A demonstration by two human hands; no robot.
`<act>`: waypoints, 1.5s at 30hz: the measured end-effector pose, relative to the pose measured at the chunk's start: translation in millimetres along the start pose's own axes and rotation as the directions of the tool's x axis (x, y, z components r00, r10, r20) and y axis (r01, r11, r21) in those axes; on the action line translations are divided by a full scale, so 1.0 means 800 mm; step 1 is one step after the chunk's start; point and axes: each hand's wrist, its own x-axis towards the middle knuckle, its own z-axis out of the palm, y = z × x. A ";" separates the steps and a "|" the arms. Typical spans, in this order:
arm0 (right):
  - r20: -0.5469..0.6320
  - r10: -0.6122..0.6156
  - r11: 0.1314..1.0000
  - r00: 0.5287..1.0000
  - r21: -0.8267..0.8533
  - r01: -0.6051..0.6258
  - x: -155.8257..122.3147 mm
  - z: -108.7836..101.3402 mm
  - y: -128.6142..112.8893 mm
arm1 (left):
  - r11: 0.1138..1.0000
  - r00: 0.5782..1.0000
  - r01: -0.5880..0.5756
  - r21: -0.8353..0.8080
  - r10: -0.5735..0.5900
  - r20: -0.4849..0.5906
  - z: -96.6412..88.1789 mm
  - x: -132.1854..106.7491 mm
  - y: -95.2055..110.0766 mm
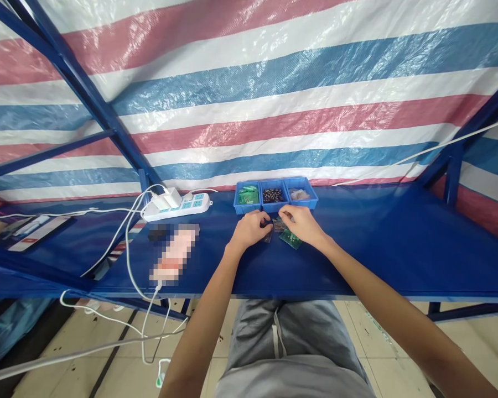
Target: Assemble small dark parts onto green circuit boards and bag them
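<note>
My left hand (251,228) rests on the blue table (377,243) with its fingers curled in a pinch around a small dark part that I cannot make out. My right hand (301,223) is beside it, fingers closed over a small clear packet (278,224). A small green circuit board (291,239) lies on the table just under my right hand. Behind both hands stand three small blue bins: the left bin (247,198) holds green boards, the middle bin (273,195) holds dark round parts, the right bin (301,194) holds pale packets.
A white power strip (178,205) with plugs and white cables (128,243) lies at the left. A blurred pink object (175,253) lies near it. A flat card (37,229) sits at the far left. A striped tarpaulin (274,94) and blue frame bars (78,83) stand behind.
</note>
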 end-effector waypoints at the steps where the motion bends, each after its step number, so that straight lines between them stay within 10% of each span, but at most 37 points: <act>1: 0.015 -0.008 1.000 1.000 -0.009 0.008 -0.002 0.003 -0.002 | 1.000 1.000 0.004 -0.003 -0.004 0.006 0.000 0.000 0.000; 45: 0.065 -0.044 0.999 0.997 0.004 0.044 0.001 0.017 -0.009 | 0.948 0.964 -0.241 -0.210 0.208 -0.166 0.011 0.006 0.004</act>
